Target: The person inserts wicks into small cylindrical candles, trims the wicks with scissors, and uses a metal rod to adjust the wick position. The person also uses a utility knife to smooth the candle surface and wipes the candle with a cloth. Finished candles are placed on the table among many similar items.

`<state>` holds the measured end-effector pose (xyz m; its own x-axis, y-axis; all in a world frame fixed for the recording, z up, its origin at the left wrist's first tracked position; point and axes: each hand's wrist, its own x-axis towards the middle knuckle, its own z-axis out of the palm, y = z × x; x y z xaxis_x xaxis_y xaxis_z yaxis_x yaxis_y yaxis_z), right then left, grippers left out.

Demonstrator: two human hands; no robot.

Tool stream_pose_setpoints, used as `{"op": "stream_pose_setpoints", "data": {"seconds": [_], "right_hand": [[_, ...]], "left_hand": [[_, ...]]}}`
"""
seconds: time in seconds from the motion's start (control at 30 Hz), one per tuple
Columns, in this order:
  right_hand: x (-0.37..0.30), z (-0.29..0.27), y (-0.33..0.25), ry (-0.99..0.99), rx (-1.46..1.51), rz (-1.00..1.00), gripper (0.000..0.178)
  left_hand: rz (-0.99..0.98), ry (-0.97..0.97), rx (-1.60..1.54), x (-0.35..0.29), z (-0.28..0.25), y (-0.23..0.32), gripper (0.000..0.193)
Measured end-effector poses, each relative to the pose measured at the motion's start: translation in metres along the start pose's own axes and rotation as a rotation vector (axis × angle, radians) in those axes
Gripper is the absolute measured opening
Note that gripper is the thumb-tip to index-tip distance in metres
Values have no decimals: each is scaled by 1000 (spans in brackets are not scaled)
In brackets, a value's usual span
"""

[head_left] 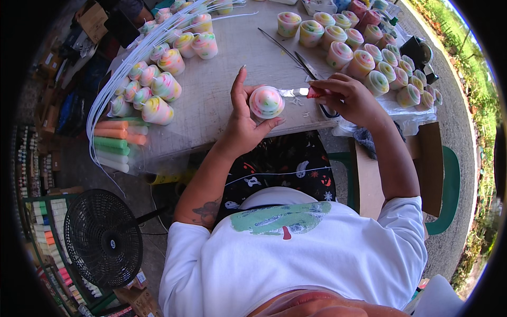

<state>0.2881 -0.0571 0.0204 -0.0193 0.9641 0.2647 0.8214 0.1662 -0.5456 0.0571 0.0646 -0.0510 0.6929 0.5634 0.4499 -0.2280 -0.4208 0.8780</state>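
Observation:
Above the table's near edge, my left hand [244, 113] cups a small swirl-topped candle [266, 102], white with pink, yellow and green streaks. Its thumb and fingers curve around the candle's sides, with the index finger pointing up. My right hand [346, 98] grips the red handle [315, 92] of a small knife. The knife's flat blade [293, 92] points left and its tip meets the candle's right side. Small white shavings [305, 113] lie on the table below the blade. A pair of scissors [306, 66] lies partly hidden behind my right hand.
Swirled candles [338, 42] crowd the table's right side, and more [166, 84] fill its left. A bundle of long white wicks [119, 79] arches over the left edge. Orange, green and white sticks [113, 134] lie nearby. A black fan [103, 238] stands lower left; an open cardboard box [369, 182] sits right.

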Motion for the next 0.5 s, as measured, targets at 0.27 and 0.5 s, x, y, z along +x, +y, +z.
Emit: {"op": "stream_pose_setpoints", "data": {"seconds": [0.27, 0.5], "right_hand": [[6, 1, 11, -4, 30, 27, 32], [5, 11, 15, 89, -228, 94, 31]], "left_hand": [[-3, -69, -34, -1, -1, -3, 112], [33, 11, -76, -2, -12, 3, 107]]}}
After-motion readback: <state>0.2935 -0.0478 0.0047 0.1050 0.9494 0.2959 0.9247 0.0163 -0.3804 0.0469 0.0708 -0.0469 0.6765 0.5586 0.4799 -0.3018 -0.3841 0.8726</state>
